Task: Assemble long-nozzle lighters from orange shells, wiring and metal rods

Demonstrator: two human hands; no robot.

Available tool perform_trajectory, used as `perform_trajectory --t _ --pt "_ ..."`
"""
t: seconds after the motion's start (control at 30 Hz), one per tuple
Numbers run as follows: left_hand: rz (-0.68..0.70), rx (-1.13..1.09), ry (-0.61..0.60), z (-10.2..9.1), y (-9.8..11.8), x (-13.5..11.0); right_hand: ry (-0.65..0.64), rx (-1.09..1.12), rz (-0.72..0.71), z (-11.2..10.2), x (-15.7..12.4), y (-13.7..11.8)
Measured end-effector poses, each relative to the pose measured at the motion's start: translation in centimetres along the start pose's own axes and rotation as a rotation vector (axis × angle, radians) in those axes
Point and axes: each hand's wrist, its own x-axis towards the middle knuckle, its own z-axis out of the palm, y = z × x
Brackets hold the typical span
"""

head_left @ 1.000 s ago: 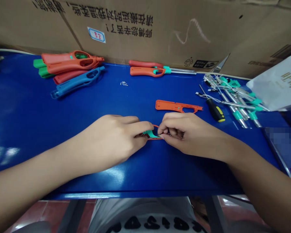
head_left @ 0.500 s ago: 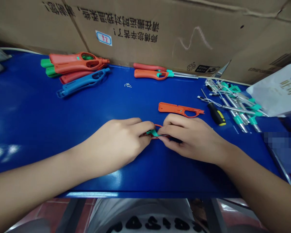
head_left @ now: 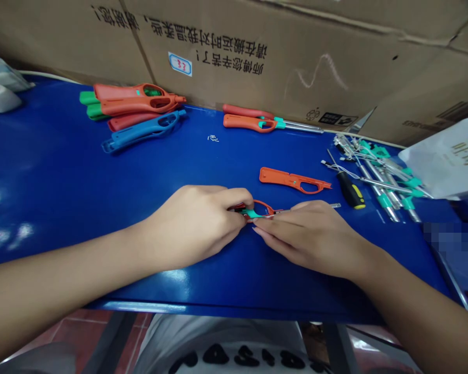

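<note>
My left hand (head_left: 197, 223) is closed on the handle end of an orange lighter shell half (head_left: 262, 210) with a green trigger, lying on the blue table (head_left: 62, 171). Against the shell's near edge, my right hand (head_left: 310, 236) lies with fingers pressed together, its fingertips at the trigger loop. A thin metal tube tip (head_left: 334, 205) sticks out beyond my right hand. A second orange shell half (head_left: 292, 179) lies just behind the hands.
Assembled orange, red and blue lighters (head_left: 136, 111) are stacked at the back left. Two more lighters (head_left: 257, 119) lie at the back centre. A black-and-yellow screwdriver (head_left: 351, 192) and several metal tubes with green parts (head_left: 382, 171) lie right. Cardboard boxes (head_left: 296, 52) stand behind. A white bag (head_left: 448, 158) sits far right.
My right hand has slid down and flattened along the shell, uncovering the orange trigger loop and the metal tube tip. My left hand keeps its grip. The camera has drifted left.
</note>
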Motion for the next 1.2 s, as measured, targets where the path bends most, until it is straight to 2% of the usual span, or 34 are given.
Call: perform_trajectory --t 0.27,0.6,1.2 --pt "-0.043 -0.038 0.006 0.13 0.04 0.05 -0.138 0.033 0.075 -0.13 0.14 -0.18" --pt "-0.072 -0.046 -0.003 0.17 0.2 0.09 -0.102 0.069 0.052 -0.03 0.19 -0.06" --pt "-0.214 -0.211 0.064 0.2 0.58 -0.14 -0.205 0.099 0.145 -0.17 0.43 -0.18"
